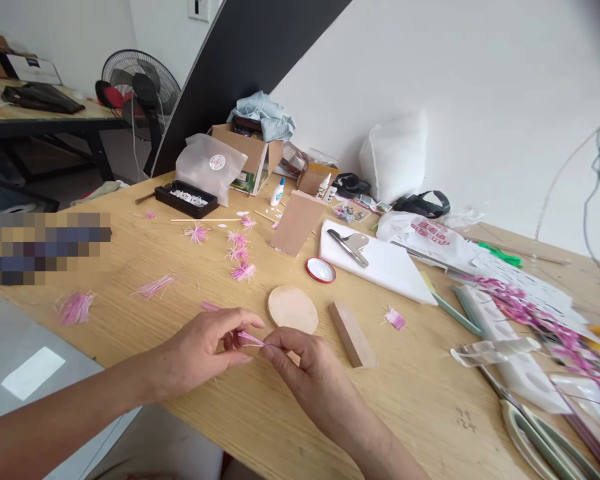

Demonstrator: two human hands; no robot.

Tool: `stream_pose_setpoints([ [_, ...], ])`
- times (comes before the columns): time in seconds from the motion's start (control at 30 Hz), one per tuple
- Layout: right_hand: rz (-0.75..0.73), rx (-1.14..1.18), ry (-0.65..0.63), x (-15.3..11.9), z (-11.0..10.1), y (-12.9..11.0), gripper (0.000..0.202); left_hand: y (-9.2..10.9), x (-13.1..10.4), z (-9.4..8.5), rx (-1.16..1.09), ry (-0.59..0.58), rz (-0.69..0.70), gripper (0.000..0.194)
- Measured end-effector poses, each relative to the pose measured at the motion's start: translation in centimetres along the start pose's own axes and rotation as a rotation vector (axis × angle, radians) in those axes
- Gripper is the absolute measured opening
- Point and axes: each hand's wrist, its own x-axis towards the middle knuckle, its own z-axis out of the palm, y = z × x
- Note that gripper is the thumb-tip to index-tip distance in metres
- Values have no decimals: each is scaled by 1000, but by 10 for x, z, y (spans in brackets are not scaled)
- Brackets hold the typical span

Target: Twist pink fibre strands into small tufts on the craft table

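Above the near edge of the table, my right hand (pixel 307 363) pinches one end of a thin bundle of pink strands (pixel 251 339) between thumb and forefinger. The bundle runs leftward into my left hand (pixel 195 350), whose curled fingers hold it while thumb and forefinger stay apart. Pink tips (pixel 210 306) show just beyond the left knuckles; whether they belong to this bundle I cannot tell. A round wooden disc (pixel 293 309) lies just past the right hand, with a wooden block (pixel 351 335) to its right. Loose pink strands (pixel 156 286) and a pink tassel (pixel 77 308) lie to the left.
Several pink tufts (pixel 238 253) lie farther back, near a black tray (pixel 186 200) and a glue bottle (pixel 277 192). A red-rimmed lid (pixel 321 270) sits by a white pad with a metal clip (pixel 349 247). Scissors (pixel 535 427) rest at the right edge.
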Motion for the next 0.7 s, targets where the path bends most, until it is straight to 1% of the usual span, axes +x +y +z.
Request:
stream_pose_setpoints([
  [0.17,-39,-20,18,0,3,-1,19,2,4,3,154,65,156,13],
  [0.27,-63,-60,11,0,3,-2,18,2,5,2,226,110,204,8],
  [0.47,-42,-65,-31,-1,2,-4,18,3,4,-1,226,125,206,18],
  [0.57,18,23,-33,-1,-3,-1,16,2,3,-2,174,134,180,17],
  [0.7,123,118,-2,-6,-10,8,20,-2,2,-5,118,155,151,15],
])
